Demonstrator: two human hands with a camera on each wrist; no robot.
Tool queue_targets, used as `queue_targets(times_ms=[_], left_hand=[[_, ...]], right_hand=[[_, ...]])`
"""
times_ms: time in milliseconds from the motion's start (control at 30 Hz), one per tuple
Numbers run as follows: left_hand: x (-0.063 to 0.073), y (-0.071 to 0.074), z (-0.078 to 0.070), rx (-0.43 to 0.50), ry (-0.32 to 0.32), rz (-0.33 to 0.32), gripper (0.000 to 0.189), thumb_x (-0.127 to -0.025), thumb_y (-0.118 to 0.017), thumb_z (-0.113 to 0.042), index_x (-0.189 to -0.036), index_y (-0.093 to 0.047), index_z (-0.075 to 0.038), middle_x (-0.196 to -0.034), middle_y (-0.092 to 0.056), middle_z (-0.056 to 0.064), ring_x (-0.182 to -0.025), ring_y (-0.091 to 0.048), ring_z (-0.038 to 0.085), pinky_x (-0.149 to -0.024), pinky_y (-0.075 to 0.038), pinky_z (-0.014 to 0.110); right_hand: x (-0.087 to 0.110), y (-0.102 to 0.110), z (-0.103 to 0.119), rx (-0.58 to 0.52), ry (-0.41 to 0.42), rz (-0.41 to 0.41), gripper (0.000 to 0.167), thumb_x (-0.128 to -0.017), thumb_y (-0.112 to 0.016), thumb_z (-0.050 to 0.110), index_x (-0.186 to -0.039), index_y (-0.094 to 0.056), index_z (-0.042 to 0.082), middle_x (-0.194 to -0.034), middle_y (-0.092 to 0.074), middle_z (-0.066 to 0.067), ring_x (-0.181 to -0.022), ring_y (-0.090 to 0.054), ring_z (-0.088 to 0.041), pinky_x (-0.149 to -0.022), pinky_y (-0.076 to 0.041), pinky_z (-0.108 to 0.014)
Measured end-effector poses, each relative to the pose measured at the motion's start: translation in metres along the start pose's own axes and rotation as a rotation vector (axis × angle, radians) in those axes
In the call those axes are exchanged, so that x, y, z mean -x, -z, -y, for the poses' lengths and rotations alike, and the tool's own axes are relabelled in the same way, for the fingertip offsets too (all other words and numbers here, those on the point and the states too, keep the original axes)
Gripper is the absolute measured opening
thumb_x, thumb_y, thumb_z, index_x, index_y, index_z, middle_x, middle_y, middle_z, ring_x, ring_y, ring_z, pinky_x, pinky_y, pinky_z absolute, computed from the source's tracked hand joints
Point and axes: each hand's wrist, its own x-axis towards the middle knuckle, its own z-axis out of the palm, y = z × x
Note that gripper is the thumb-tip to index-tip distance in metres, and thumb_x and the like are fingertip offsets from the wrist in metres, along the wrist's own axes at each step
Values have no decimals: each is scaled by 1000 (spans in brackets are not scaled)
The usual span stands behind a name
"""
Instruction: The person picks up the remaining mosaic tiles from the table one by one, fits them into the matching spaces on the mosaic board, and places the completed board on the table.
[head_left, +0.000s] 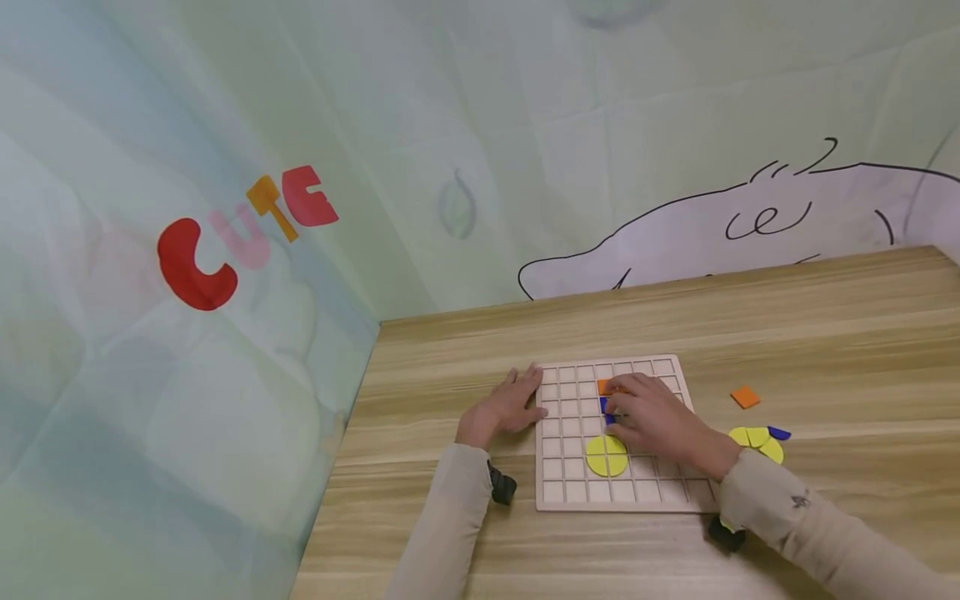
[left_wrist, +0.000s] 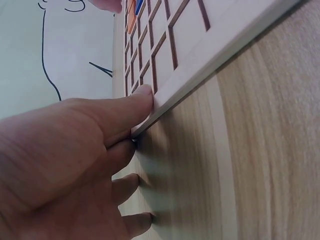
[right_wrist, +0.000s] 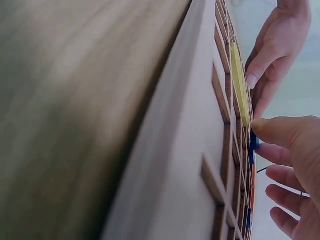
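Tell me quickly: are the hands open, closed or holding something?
Left hand: open, touching the grid board.
Right hand: closed, pinching a blue piece.

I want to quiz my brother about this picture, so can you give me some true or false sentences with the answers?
1. The left hand touches the edge of the board. True.
2. The yellow pieces on the board make a square. False: those yellow pieces make a circle.
3. The right hand has its thumb and a finger at a blue piece. True.
4. The loose orange square is on the board. False: the loose orange square lies on the table, right of the board.
5. The wall letters spell CUTE. True.
6. The sleeves are bright red. False: the sleeves are pale beige.
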Motion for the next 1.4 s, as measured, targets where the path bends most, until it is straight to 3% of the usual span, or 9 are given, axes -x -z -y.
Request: queue_targets(times_ms=[467, 767, 1133, 1400], left_hand=[[0, 0, 0, -5, 4, 2, 69, -101, -46, -34, -155, -8, -15, -162, -1, -1, -149, 0, 28, -121, -10, 45], [1, 1, -1, 12, 12, -3, 68, -101, -46, -35, -155, -10, -16, -162, -3, -2, -149, 0, 27, -121, -10, 42], [0, 0, 0, -8, 6, -2, 68, -101, -46, -33, -155, -10, -14, -162, -3, 0, -149, 0, 29, -121, -11, 44], [0, 0, 0, -9, 10, 5, 69, -101, -47, -34, -155, -9, -14, -162, -2, -1, -149, 0, 28, -121, -11, 44]], right_hand=[[-2, 0, 1, -4, 1, 17, 17, -81, -77, 29, -86, -68, 15, -118, -61, -8, -113, -53, -29, -95, -42, -51], [1, 2, -1, -2, 5, -5, 6, -81, -76, 16, -82, -70, 16, -113, -62, -5, -110, -54, -27, -93, -45, -49], [1, 2, -2, 21, 19, -5, 6, -81, -76, 16, -80, -70, 17, -112, -63, -5, -108, -55, -27, -91, -45, -49], [7, 17, -8, 5, -54, 1, 4, -84, -73, 16, -86, -70, 17, -115, -62, -8, -112, -53, -30, -97, -43, -53]])
